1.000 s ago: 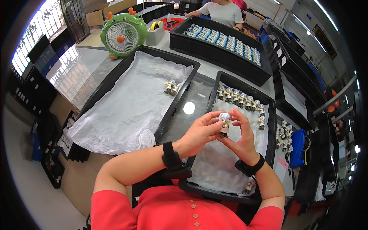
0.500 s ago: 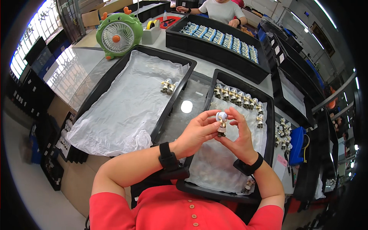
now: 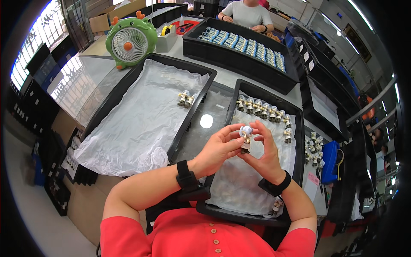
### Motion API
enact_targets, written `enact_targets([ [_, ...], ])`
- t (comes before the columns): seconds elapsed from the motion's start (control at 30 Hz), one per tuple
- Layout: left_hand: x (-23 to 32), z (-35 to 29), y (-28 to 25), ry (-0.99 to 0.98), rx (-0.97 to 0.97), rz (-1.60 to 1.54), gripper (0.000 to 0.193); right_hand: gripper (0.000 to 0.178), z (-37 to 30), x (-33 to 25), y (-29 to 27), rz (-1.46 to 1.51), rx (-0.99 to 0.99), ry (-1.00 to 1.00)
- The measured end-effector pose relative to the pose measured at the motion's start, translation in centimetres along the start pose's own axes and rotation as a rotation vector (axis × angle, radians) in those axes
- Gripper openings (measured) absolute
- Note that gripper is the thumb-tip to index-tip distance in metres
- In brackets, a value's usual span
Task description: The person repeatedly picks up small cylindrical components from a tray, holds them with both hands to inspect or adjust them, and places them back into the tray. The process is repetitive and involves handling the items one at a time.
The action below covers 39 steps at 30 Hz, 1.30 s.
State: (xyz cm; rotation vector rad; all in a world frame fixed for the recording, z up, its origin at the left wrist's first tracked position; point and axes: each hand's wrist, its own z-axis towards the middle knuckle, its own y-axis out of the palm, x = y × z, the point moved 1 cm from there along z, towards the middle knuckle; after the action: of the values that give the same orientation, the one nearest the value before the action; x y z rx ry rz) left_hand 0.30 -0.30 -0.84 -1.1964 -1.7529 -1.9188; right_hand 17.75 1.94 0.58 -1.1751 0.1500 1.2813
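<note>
Above the right tray, both my hands are around one small figurine [image 3: 245, 138] with pale lilac hair, a whitish outfit and dark feet, held upright. My left hand [image 3: 219, 147] pinches it from the side between thumb and fingers. Curled about its other side is my right hand [image 3: 269, 156], fingertips by the head and thumb near the feet; exact contact is partly hidden. Below them lies the right black tray [image 3: 301, 128], lined with thin white sheeting. A row of similar figurines [image 3: 264, 110] runs along its far end, and a few more lie down its right side.
A left lined tray [image 3: 112, 92] holds two figurines [image 3: 186, 99]. Behind stand a green fan [image 3: 132, 41] and a black bin [image 3: 239, 64] of blue-and-white pieces. Loose figurines [image 3: 314, 149] and a blue container [image 3: 330, 162] lie right. Another person [image 3: 246, 17] sits across.
The whole view has shifted slightly. My hands keep the figurine in nearly the same place, with its pose barely altered. Across the table, the other person's hands have come closer together.
</note>
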Motion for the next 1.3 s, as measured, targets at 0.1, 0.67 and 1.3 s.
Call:
enact_targets([
  [0.1,0.08,-0.04,0.14,-0.008,-0.010,-0.017,0.048,0.090,-0.05,-0.04,0.09,0.028,0.009,-0.002],
  [0.67,0.18,-0.06,0.53,0.028,-0.079,-0.006,0.052,0.093,0.06,-0.30,-0.37,0.023,0.008,-0.033],
  [1.3,-0.15,-0.03,0.42,0.019,-0.068,-0.005,0.051,0.094,0.00,0.11,0.17,0.051,0.012,-0.004],
])
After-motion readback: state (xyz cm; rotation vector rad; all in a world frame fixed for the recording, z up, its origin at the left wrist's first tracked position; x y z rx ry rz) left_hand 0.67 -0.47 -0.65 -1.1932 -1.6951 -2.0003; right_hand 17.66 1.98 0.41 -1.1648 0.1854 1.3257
